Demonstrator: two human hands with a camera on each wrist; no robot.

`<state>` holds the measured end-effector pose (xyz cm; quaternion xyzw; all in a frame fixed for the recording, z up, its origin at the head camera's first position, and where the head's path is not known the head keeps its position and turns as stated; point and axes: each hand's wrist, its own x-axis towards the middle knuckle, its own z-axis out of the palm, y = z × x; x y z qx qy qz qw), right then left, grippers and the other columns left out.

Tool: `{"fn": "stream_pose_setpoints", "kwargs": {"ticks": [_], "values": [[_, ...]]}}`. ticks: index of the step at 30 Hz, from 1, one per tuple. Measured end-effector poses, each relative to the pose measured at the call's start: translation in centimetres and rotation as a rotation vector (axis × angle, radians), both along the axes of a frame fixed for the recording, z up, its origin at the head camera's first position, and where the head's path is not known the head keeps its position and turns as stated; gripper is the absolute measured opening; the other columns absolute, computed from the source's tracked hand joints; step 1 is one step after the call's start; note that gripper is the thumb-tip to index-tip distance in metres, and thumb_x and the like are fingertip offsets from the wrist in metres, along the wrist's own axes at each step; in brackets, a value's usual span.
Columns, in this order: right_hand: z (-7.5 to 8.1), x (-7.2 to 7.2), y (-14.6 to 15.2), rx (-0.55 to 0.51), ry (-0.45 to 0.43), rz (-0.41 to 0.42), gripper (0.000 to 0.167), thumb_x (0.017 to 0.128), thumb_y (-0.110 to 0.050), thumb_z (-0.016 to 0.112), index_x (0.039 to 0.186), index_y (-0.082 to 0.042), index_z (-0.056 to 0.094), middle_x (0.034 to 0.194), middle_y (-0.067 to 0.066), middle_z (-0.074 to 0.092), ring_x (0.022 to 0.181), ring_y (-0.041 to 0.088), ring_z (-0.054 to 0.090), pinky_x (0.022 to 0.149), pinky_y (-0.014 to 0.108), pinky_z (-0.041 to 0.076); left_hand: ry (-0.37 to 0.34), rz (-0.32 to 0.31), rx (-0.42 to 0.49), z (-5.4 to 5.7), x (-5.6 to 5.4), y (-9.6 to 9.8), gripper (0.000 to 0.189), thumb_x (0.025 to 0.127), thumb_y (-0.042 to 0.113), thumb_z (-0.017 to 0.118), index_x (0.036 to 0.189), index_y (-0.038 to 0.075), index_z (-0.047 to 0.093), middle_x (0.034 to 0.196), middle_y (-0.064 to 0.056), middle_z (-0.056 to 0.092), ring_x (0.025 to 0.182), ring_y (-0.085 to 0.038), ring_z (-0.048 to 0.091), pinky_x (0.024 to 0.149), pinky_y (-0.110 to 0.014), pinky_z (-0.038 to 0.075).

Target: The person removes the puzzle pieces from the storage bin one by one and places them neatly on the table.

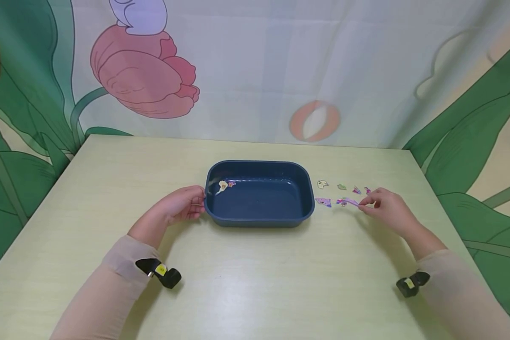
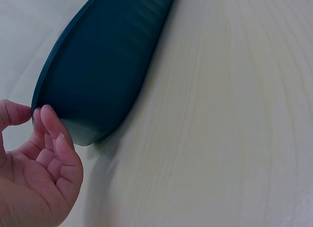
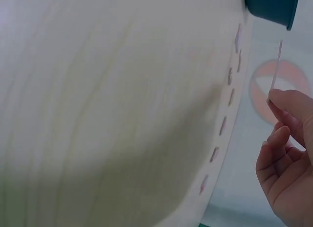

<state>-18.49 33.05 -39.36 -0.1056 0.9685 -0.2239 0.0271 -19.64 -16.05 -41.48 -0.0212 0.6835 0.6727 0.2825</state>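
A dark blue rectangular bin (image 1: 259,223) stands on the table. My left hand (image 1: 184,204) pinches its left rim between thumb and fingers; the left wrist view shows this grip on the bin's edge (image 2: 93,65). My right hand (image 1: 384,210) is to the right of the bin. Between thumb and fingers it pinches a thin, flat purple sticker (image 1: 351,202), seen edge-on in the right wrist view as a narrow strip (image 3: 277,65). Beneath and around it lie several small colourful stickers, among them a purple one (image 1: 324,202), a white one (image 1: 322,184) and a green one (image 1: 342,187).
Inside the bin, near its left wall, are a cream-coloured sticker (image 1: 223,185) and a small pinkish one (image 1: 232,184). The pale wooden table (image 1: 263,278) ends at the back against a printed curtain (image 1: 246,71) with flowers and leaves.
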Motion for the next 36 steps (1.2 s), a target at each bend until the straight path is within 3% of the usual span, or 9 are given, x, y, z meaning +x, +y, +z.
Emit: {"fn": "stream_pose_setpoints", "kwargs": {"ticks": [9,20,33,36], "values": [[-1.3,-0.8,2.0,0.034,-0.036,-0.055,0.017,0.085,-0.014,0.065,0.093,0.0,0.069,0.093,0.016,0.058,0.081,0.029,0.051,0.068,0.037,0.041,0.002,-0.003,0.004,0.0,0.1,-0.1,0.01,0.09,0.012,0.042,0.086,0.008,0.05,0.071,0.001,0.057,0.064,-0.009,0.054,0.057,-0.02,0.046],[-2.1,-1.6,2.5,0.064,-0.165,-0.155,0.019,0.086,-0.013,0.064,0.094,0.004,0.067,0.084,0.013,0.061,0.076,0.025,0.048,0.061,0.031,0.039,-0.002,0.009,0.002,-0.2,0.1,0.0,0.01,0.09,0.013,0.042,0.086,0.007,0.049,0.071,0.0,0.056,0.064,-0.01,0.054,0.057,-0.02,0.046],[-2.1,-1.5,2.0,0.135,-0.235,-0.206,0.021,0.087,-0.017,0.063,0.094,0.003,0.067,0.083,0.011,0.061,0.076,0.025,0.049,0.063,0.033,0.04,-0.004,0.011,-0.004,-0.1,0.1,0.1,0.011,0.09,0.014,0.042,0.089,0.007,0.05,0.072,0.001,0.057,0.065,-0.011,0.055,0.057,-0.021,0.046],[-1.6,-1.5,1.7,0.146,-0.21,-0.215,0.022,0.087,-0.018,0.062,0.095,0.002,0.068,0.086,0.012,0.061,0.077,0.027,0.049,0.063,0.035,0.039,-0.008,0.016,-0.002,0.0,0.1,0.1,0.011,0.09,0.014,0.043,0.089,0.007,0.05,0.072,0.0,0.058,0.065,-0.011,0.056,0.057,-0.021,0.047]]}}
